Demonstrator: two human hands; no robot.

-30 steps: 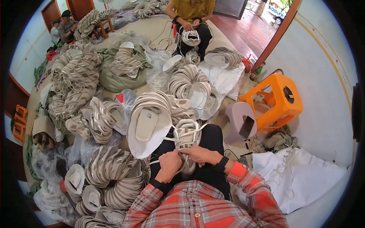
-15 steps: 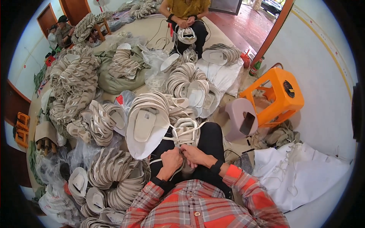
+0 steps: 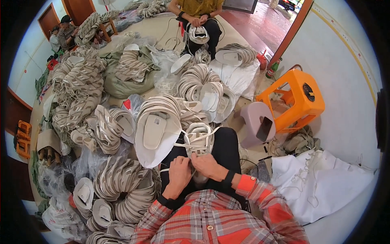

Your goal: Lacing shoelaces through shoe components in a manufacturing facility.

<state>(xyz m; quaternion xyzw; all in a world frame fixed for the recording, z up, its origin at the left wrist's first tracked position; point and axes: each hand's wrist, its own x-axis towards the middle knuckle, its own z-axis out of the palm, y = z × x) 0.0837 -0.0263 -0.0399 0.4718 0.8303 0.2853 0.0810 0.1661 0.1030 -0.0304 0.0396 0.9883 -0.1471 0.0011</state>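
A beige and white shoe upper [image 3: 199, 137] lies between my knees, with a pale shoelace [image 3: 183, 144] crossed over its opening and loose ends trailing to the sides. My left hand [image 3: 179, 175] is closed at the near left edge of the upper, fingers curled in a pinch on the lace. Beside it my right hand [image 3: 208, 166] grips the near end of the upper between thumb and fingers. The fingertips almost meet there, and the exact spot they pinch is partly hidden. Left of the upper, against my leg, leans a stack of nested shoe uppers [image 3: 154, 132].
Bundled uppers [image 3: 122, 179] lie at my left, with more piled beyond. A mauve stool [image 3: 248, 116] carrying a dark phone [image 3: 264, 129] stands at right beside an orange stool [image 3: 308, 87]. White cloth [image 3: 321, 183] lies near the wall. Another person [image 3: 199, 16] sits opposite, handling an upper.
My left hand has shifted slightly left and up, its fingers more raised. My right hand has moved slightly up along the upper. The view has tilted slightly.
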